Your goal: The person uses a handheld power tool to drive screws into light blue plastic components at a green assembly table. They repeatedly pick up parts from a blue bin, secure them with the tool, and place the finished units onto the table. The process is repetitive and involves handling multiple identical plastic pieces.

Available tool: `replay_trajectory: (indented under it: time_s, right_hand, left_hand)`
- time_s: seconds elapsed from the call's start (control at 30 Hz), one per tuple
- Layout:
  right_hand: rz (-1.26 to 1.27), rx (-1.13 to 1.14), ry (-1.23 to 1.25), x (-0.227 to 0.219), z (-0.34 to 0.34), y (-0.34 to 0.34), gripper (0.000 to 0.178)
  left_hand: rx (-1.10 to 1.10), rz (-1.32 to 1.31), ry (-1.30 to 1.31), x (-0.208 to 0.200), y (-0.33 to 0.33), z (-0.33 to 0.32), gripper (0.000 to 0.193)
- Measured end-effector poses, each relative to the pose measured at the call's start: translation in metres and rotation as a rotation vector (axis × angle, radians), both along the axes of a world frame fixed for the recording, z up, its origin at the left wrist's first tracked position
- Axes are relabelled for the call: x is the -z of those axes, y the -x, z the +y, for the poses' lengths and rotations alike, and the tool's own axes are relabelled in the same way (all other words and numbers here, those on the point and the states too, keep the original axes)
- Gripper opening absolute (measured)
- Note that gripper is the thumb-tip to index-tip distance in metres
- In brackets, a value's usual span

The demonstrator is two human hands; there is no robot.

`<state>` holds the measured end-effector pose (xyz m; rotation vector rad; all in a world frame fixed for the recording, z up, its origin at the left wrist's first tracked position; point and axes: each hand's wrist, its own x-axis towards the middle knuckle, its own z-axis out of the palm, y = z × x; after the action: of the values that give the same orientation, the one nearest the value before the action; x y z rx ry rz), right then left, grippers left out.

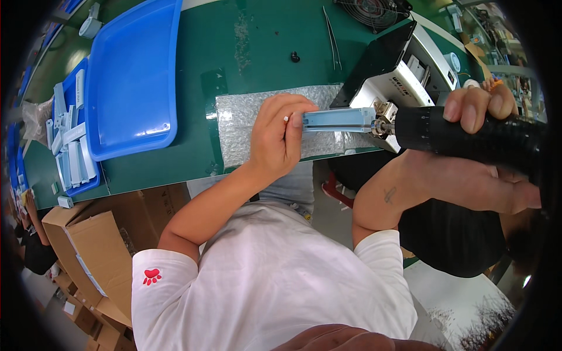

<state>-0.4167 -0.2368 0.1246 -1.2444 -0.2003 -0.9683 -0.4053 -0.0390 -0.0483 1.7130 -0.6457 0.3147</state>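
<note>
My left hand is closed around one end of a long light blue plastic housing, held level above a sheet of bubble wrap. A tiny white bit shows at its fingers. My right hand is wrapped around a thick black electric screwdriver, which lies sideways and points left. The screwdriver's metal tip meets the right end of the housing, beside the metal outlet of a black and silver screw feeder. Whether a screw sits on the tip cannot be made out.
A large blue tray stands on the green table's left, beside a smaller blue bin with several light blue housings. Tweezers, a small black part and a fan lie farther back. Cardboard boxes stand below; a person in black sits at right.
</note>
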Motion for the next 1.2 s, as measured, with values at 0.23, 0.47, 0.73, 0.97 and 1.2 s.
replay_trajectory:
  time_s: [0.23,0.47,0.73,0.97,1.2]
  right_hand:
    - [-0.170,-0.470,-0.085,0.017,0.008,0.006,0.092]
    - [-0.256,-0.510,-0.046,0.014,0.016,-0.006,0.094]
    - [-0.052,-0.175,0.019,-0.033,-0.053,0.027,0.086]
    - [-0.100,0.092,0.115,-0.021,-0.038,-0.003,0.083]
    - [0.176,-0.298,-0.129,-0.004,-0.034,0.036,0.090]
  left_hand:
    - [0.000,-0.031,-0.047,0.000,0.001,0.002,0.030]
    - [-0.010,0.072,0.035,-0.001,0.001,0.000,0.029]
    - [0.041,0.190,0.096,0.003,0.001,0.003,0.037]
    - [0.004,0.157,0.060,0.001,0.001,0.003,0.035]
    - [-0.026,0.104,0.058,0.001,0.002,0.000,0.029]
